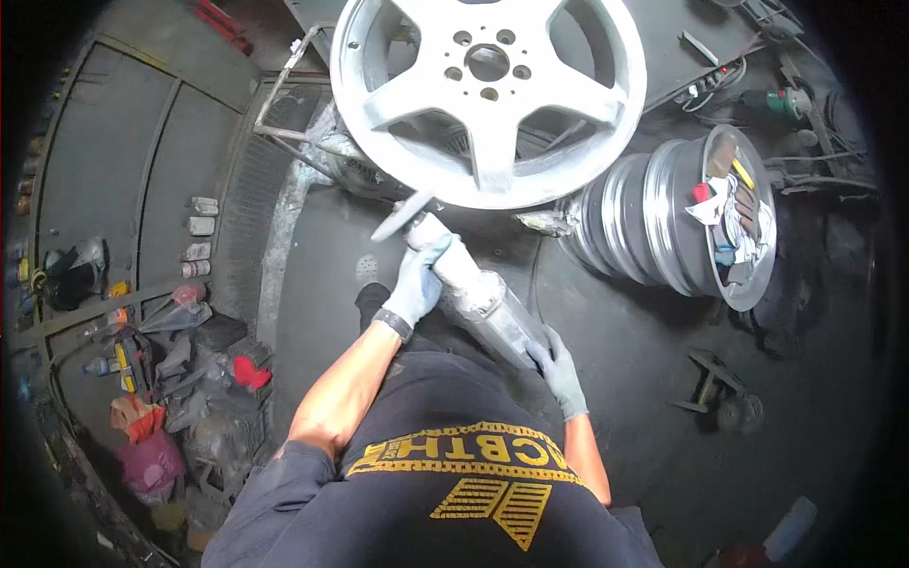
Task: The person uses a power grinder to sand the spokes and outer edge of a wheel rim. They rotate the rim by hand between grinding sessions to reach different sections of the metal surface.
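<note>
A wheel rim with five spokes, whitish and dusty, fills the top centre. Below it I hold an angle grinder slanting across my front. My left hand, in a grey glove, is wrapped round the front part of the tool, near its head. Around the rear of the body closes my right hand, gloved too. The grinder's disc is close to the lower left edge of the rim; whether they touch is unclear.
On the right, another rim lies on its side with rags and small items inside. Bags and clutter line the left wall. A metal stand is on the floor at right. Cables hang upper right.
</note>
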### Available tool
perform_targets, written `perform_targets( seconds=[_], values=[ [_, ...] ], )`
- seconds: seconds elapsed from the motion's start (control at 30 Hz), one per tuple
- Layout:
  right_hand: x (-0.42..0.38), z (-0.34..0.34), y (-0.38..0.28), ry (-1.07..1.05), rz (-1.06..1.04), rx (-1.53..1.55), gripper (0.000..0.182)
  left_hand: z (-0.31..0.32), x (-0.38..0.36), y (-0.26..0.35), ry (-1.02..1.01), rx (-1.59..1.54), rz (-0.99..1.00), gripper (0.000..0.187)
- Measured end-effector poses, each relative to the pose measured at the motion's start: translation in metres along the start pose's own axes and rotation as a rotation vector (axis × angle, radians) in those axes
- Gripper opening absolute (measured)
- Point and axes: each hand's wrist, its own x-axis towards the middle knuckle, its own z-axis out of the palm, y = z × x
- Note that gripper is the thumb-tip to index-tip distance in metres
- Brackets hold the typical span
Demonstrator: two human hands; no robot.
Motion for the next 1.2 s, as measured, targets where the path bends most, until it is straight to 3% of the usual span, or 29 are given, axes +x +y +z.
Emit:
perform_targets(
  seconds=[0.1, 0.33, 0.5, 0.67, 0.8, 0.93, 1.0, 1.2],
  values=[
    [-0.016, -0.023, 0.044, 0.054, -0.020, 0.190, 0.064, 0.030, -0.006, -0.037, -0.062, 0.009, -0.052, 0.035],
    [-0.046, -0.060, 0.075, 0.142, -0.047, 0.135, 0.065, 0.063, 0.009, -0.088, -0.241, 0.071, -0.176, 0.039],
    [-0.053, -0.056, 0.077, 0.173, -0.024, 0.236, 0.065, 0.068, 0.013, -0.095, -0.262, 0.072, -0.218, 0.037],
    [-0.034, -0.043, 0.098, 0.116, -0.026, 0.234, 0.069, 0.047, 0.003, -0.069, -0.245, 0.105, -0.190, 0.038],
    [-0.021, -0.015, 0.062, 0.069, -0.029, 0.129, 0.070, 0.021, 0.000, -0.039, -0.189, 0.094, -0.133, 0.046],
    [0.004, 0.008, 0.055, 0.048, -0.062, 0.138, 0.073, -0.004, 0.000, -0.011, -0.135, 0.041, -0.046, 0.039],
    [0.017, 0.017, 0.042, 0.005, -0.082, 0.099, 0.076, -0.017, 0.006, 0.003, -0.099, -0.009, -0.078, 0.048],
    [0.030, 0.028, 0.018, -0.012, -0.099, 0.038, 0.080, -0.023, 0.007, 0.028, -0.038, 0.015, -0.016, 0.026]
  ],
)
